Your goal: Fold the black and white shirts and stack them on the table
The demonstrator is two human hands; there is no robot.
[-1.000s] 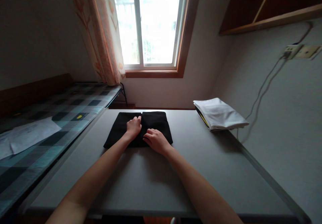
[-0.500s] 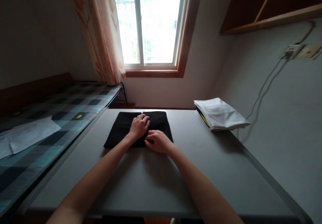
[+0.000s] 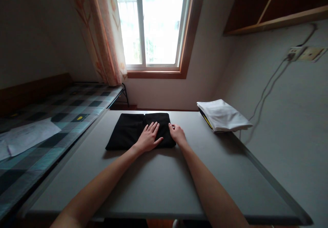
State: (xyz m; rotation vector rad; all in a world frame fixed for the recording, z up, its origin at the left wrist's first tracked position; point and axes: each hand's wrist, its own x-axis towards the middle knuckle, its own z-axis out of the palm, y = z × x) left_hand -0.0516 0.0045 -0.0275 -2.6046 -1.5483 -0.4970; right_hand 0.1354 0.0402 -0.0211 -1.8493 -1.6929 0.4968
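Note:
A black folded cloth (image 3: 128, 130) lies flat on the grey-white table (image 3: 153, 183), with a seam or gap near the middle of its far edge. My left hand (image 3: 150, 137) rests on its right half, palm down, fingers spread. At the cloth's right edge is my right hand (image 3: 177, 133), its fingers curled and pinched against that edge. The fingertips of my right hand are partly hidden, but they appear to grip the cloth's edge.
A stack of folded white cloth (image 3: 222, 115) sits at the table's back right, by the wall. Left of the table is a bed with a checked cover (image 3: 77, 105) and papers (image 3: 33, 135). A cable (image 3: 266, 89) hangs from a wall socket.
My left hand has moved right and nearer, and its fingers have spread. My right hand has shifted right and slightly away, from the cloth's near middle to its right edge.

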